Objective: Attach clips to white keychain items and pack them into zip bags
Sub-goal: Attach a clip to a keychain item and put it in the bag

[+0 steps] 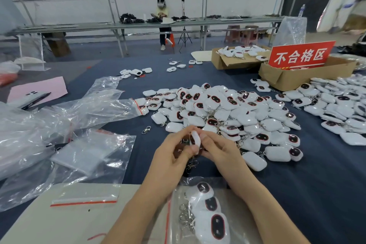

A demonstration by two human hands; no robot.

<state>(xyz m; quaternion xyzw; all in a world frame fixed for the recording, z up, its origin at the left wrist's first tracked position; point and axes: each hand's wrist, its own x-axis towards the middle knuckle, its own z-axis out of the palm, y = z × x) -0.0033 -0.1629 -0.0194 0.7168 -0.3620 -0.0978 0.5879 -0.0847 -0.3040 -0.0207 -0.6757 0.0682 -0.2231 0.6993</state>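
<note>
Both my hands meet over the dark blue table, just in front of a big pile of white keychain items [227, 109]. My left hand [174, 150] and my right hand [215, 148] together pinch one white keychain item [195, 137], held on edge between the fingertips. A metal clip [191, 164] dangles below it. Near my wrists lies a zip bag [200, 214] with several white items and clips inside. One loose clip [146, 129] lies on the cloth to the left.
Empty zip bags [93, 150] with red strips are heaped at the left. More white items [340, 109] spread at the right beside cardboard boxes [297, 77] and a red sign [301, 55]. A pink sheet [39, 89] lies far left. A person sits at a distant bench.
</note>
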